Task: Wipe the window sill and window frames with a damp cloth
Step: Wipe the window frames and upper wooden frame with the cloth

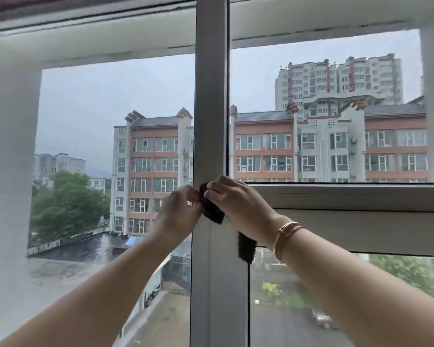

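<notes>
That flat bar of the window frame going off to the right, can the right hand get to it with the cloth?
Probably yes. The right hand holds the dark cloth against the upright post, right where the flat bar joins it, and nothing sits between them.

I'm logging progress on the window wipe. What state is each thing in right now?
Dark cloth: bunched against the central frame post, one end hanging below the right wrist.
Left hand: pinches the cloth.
Right hand: grips the cloth.
Central frame post: upright.
Bracelets: on the right wrist.
</notes>
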### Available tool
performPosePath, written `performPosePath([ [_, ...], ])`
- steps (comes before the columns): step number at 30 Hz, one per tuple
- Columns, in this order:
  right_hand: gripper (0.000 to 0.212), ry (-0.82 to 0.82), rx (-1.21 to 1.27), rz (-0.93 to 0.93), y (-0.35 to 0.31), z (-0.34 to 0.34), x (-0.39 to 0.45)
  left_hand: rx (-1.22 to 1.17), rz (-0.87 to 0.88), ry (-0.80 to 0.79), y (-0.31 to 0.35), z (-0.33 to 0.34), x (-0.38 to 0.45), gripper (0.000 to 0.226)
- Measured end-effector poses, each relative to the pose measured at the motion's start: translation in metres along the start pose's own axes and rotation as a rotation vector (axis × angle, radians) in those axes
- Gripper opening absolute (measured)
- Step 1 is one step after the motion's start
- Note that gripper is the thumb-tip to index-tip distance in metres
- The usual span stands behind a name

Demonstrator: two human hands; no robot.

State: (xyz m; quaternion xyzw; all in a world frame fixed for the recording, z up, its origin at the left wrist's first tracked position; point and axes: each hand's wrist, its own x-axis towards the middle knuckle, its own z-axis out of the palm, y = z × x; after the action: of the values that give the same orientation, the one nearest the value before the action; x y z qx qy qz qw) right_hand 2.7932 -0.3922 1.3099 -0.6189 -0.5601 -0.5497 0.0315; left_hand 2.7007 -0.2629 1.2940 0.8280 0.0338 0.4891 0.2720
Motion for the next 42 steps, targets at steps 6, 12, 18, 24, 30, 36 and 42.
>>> performPosePath([
  [6,0.041,0.032,-0.022,0.192,0.03,-0.026,-0.056,-0.056,0.086,-0.01,0.018,0.019,-0.002,0.021],
  [12,0.05,0.008,-0.022,0.169,0.021,-0.021,-0.043,-0.016,0.013,-0.012,0.015,0.029,0.002,0.024],
  [18,0.049,0.041,0.028,0.231,0.006,-0.006,-0.022,0.009,0.04,-0.005,0.013,0.026,0.003,0.019],
  [24,0.045,0.001,-0.02,0.258,0.015,-0.009,-0.019,0.058,0.011,-0.014,0.023,0.024,0.003,0.011],
  [30,0.047,-0.039,-0.042,0.302,0.029,-0.026,-0.038,0.121,-0.049,-0.009,0.035,0.033,-0.002,0.014],
  [36,0.048,-0.07,-0.125,0.387,0.055,-0.054,-0.076,0.11,-0.022,0.051,0.069,0.053,0.0,0.015],
  [42,0.058,-0.128,-0.197,0.475,0.099,-0.095,-0.136,0.015,0.111,0.024,0.12,0.102,0.0,0.013],
])
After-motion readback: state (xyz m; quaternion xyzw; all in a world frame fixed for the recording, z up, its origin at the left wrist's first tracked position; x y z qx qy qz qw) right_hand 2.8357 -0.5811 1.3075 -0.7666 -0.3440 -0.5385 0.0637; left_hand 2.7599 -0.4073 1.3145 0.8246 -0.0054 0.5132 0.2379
